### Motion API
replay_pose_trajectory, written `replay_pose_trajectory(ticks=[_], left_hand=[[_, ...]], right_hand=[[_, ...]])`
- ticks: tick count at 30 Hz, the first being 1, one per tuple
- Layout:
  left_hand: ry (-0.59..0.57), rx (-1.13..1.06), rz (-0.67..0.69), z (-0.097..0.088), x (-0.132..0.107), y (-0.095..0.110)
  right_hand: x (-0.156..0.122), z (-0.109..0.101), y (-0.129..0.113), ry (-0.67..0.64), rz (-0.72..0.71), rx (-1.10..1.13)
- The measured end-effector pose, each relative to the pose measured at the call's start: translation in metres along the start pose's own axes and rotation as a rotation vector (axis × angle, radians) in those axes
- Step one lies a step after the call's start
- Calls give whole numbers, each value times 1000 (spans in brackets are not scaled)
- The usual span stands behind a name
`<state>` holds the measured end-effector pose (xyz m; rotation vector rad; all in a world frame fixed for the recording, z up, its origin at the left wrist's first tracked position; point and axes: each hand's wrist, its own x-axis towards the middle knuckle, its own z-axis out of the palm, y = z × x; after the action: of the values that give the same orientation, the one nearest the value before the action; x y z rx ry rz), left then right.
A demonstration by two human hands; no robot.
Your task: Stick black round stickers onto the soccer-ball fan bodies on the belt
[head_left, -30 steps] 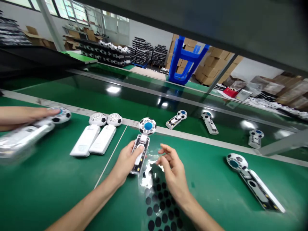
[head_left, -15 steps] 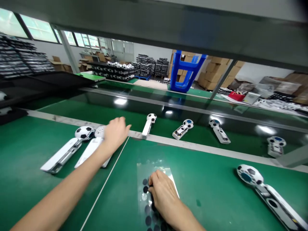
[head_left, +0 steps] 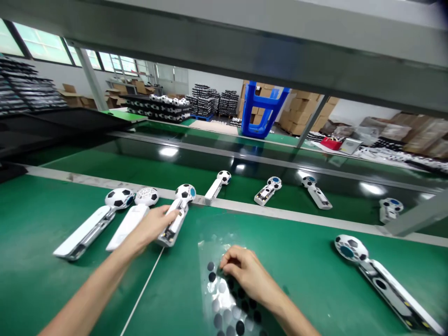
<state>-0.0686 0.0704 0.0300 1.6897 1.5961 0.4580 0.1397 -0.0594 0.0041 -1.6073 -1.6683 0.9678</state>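
Note:
My left hand (head_left: 150,226) has its fingers closed around the handle of a soccer-ball handheld fan (head_left: 173,224), whose open circuit-board body lies on the green mat. My right hand (head_left: 245,270) rests on a clear sheet of round black stickers (head_left: 219,289), its fingertips pinched together near the upper stickers. Several silver patches show on the sheet. To my left lie a white-handled soccer-ball fan (head_left: 84,235) and a white handle with a lattice ball head (head_left: 128,228). Another fan (head_left: 385,280) lies at the right.
A pale raised rail (head_left: 224,205) divides the green mat from a dark conveyor belt (head_left: 245,163), which carries several fans in a row. Beyond stand a blue plastic stool (head_left: 262,112), stacked cardboard cartons (head_left: 297,107) and stacked black-and-white goods (head_left: 206,100).
My left hand has come down from the rail and now closes on a fan. My right hand has moved up the sticker sheet, and more of the sheet shows. The view has tilted slightly.

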Motion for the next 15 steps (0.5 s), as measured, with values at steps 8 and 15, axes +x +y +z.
replay_pose_trajectory(ticks=[8, 15], left_hand=[[-576, -1108, -218, 71, -56, 7], [-569, -944, 85, 81, -66, 6]], right_hand=[[16, -25, -29, 119, 47, 538], [13, -12, -44, 155, -101, 191]])
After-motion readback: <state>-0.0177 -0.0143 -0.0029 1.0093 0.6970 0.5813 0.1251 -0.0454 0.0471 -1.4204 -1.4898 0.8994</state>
